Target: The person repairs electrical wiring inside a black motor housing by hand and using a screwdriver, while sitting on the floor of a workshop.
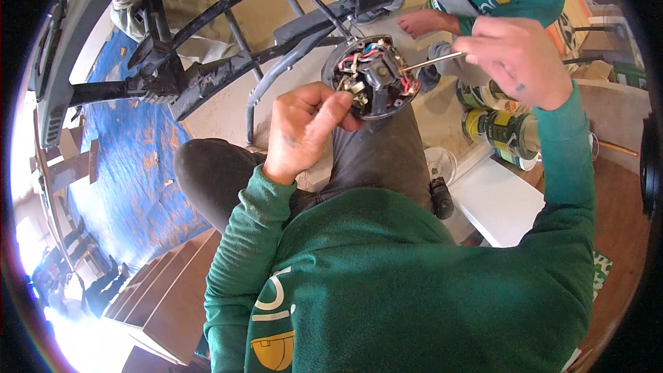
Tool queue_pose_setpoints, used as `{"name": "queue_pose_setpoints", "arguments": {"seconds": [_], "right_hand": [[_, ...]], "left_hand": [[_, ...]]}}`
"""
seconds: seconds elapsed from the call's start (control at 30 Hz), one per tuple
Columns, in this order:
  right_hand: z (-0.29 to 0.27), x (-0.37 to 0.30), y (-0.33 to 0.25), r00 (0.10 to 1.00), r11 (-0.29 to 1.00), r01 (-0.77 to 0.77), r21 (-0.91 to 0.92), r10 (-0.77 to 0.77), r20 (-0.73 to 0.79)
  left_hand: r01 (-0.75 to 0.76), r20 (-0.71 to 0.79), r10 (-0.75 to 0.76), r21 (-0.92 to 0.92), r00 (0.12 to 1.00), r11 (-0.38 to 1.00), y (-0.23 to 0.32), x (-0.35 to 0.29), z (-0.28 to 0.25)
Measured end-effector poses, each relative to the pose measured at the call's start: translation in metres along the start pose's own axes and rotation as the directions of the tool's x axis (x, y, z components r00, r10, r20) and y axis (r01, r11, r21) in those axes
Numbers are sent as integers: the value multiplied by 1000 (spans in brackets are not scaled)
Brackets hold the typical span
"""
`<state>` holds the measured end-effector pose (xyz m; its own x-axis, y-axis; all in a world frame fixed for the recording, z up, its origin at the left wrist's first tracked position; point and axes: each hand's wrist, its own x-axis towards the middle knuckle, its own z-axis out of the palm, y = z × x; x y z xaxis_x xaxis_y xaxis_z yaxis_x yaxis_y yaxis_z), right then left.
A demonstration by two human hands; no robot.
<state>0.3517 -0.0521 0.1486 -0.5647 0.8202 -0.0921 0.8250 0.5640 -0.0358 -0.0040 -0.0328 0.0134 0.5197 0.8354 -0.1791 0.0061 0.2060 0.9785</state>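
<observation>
Round dark housing [384, 102] sits open side up in front of me, above my right thigh [378, 159]; whether it rests on the leg or hangs from the metal frame [307, 26] just behind it, I cannot tell. Left hand [302, 131]: thumb and fingers closed on the near left edge, likely so the shell won't swing or turn under pressure. Right hand [518, 59]: fingers closed round a thin metal rod [436, 60], its grip end hidden in my palm. The rod comes in low from the right, tip at the side of the black central block [378, 72], an angle that probably keeps my knuckles from blocking the view. Red wires [406, 84] lie close to that tip, so a slip could snag them. Holding from opposite sides seems to keep the hands apart. A co-worker's hand [420, 23] is beyond, off the housing. Paint-type cans [507, 130] stand to my right.
</observation>
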Motion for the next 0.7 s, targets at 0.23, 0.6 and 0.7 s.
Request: {"name": "queue_pose_setpoints", "arguments": {"seconds": [0.23, 0.6, 0.7], "right_hand": [[14, 24, -13, 994, 997, 70, 30, -68, -84], [13, 27, -16, 997, 997, 56, 47, -53, -64], [10, 28, -18, 998, 997, 41, 69, -37, -53]], "left_hand": [[22, 28, -26, 152, 999, 988, 12, -4, -6], [170, 71, -160, -166, 984, 971, 13, -2, -10], [166, 63, -159, -138, 985, 976, 11, -3, -12]]}}
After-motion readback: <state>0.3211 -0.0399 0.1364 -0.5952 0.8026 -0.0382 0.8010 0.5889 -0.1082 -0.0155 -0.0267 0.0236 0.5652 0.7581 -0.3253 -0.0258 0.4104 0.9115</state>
